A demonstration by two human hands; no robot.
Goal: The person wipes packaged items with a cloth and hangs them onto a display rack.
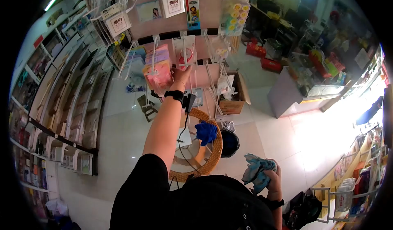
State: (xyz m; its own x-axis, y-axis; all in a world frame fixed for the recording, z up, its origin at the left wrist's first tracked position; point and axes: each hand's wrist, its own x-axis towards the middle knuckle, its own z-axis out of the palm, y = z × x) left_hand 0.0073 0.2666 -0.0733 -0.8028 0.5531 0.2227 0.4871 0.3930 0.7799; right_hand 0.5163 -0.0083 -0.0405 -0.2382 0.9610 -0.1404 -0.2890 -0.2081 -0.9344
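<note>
Head view showed, right of the wicker table [216, 154], the right hand [274, 179] closed on cloth [256, 170], probably light, soft, best held mid-bunch, and, beyond the table, the left hand [181, 74] by packets [159, 78], grip unclear.

We note glare overexposing the floor [301, 146] at right, a lit tube [54, 0] upper left, fisheye curvature, blackened corners.

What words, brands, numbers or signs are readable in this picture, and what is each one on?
"爆闪": on the white card hanging at the top centre.
"爆闪": on the tilted white card to its left.
Too small or blurred to read: the smaller line under both; any print on the tall blue pack, the smiley-face pack, the pink pack at the left hand, and the shelf goods.
</note>
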